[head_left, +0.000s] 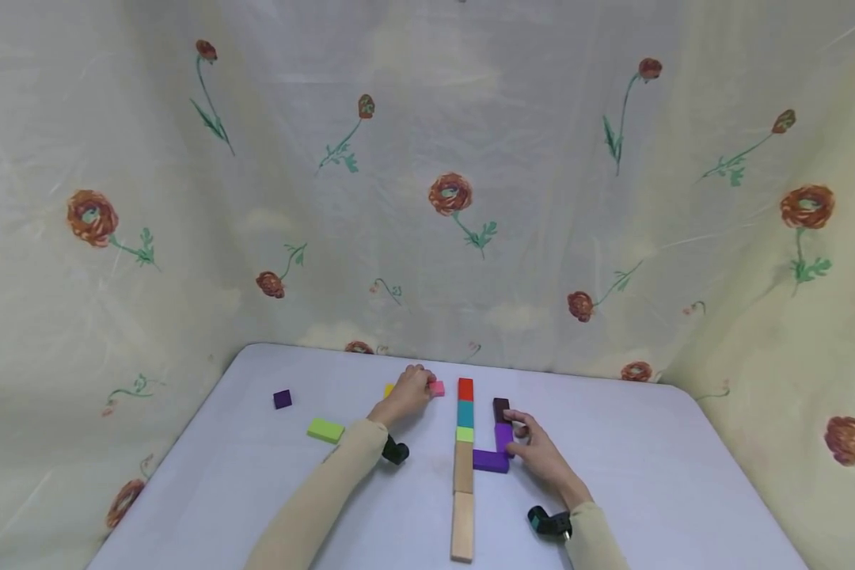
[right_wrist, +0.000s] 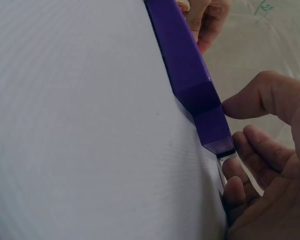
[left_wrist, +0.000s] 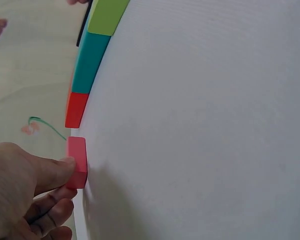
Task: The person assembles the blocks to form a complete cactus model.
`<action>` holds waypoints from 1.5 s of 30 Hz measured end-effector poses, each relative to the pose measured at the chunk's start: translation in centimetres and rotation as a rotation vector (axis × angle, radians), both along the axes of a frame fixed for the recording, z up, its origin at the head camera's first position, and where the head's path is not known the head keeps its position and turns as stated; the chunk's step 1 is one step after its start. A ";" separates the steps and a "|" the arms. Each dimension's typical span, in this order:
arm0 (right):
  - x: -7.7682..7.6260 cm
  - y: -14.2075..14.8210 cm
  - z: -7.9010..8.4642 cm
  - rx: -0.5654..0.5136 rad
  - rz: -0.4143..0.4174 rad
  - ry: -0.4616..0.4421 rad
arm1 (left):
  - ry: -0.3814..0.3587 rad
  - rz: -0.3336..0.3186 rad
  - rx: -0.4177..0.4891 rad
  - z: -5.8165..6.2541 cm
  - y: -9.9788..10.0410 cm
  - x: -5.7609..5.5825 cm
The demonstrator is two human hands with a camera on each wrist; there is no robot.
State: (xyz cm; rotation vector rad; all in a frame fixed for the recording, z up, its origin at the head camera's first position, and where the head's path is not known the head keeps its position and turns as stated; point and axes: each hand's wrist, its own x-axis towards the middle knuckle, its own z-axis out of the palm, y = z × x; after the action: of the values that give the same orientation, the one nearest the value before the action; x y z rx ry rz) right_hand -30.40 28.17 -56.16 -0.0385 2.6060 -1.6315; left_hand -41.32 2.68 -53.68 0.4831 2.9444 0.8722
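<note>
My left hand [head_left: 408, 393] pinches a small pink block [left_wrist: 77, 155] between thumb and fingers at the far side of the table. Just right of it runs a straight column: a red block [head_left: 465, 389], a teal block [head_left: 465, 413], a light green block [head_left: 465, 434] and two plain wooden blocks [head_left: 463, 467]. A purple block [head_left: 490, 461] juts rightward from the column. From its right end, another purple block [head_left: 503, 437] extends away, with a dark brown block [head_left: 500, 406] beyond. My right hand [head_left: 544, 459] is beside these, its thumb touching purple, fingers loosely bent.
Left on the white table [head_left: 207, 491] lie a light green block [head_left: 325, 430] and a dark purple block [head_left: 282, 399]. A yellow block [head_left: 389, 389] shows partly behind the left hand. Flowered cloth [head_left: 413, 261] hangs behind the table. Each wrist carries a black camera [head_left: 550, 522].
</note>
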 end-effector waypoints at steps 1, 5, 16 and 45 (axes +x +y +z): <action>0.0 0.0 0.0 -0.002 -0.001 0.002 | 0.002 0.000 0.000 0.0 0.0 0.1; 0.0 0.1 -0.1 -0.008 -0.002 0.005 | 0.032 0.009 -0.014 0.1 0.0 0.3; 0.0 0.0 -0.1 0.018 -0.003 0.010 | 0.145 0.012 -0.069 0.2 -0.1 0.7; -0.1 0.1 -0.3 0.003 -0.011 0.008 | 0.047 -0.048 -0.322 1.4 4.3 -0.9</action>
State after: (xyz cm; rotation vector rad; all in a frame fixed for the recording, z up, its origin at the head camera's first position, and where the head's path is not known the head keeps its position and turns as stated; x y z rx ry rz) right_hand -30.48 28.24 -56.45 -0.0312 2.6197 -1.6337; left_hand -42.18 7.00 -52.28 0.5566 3.0169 0.3736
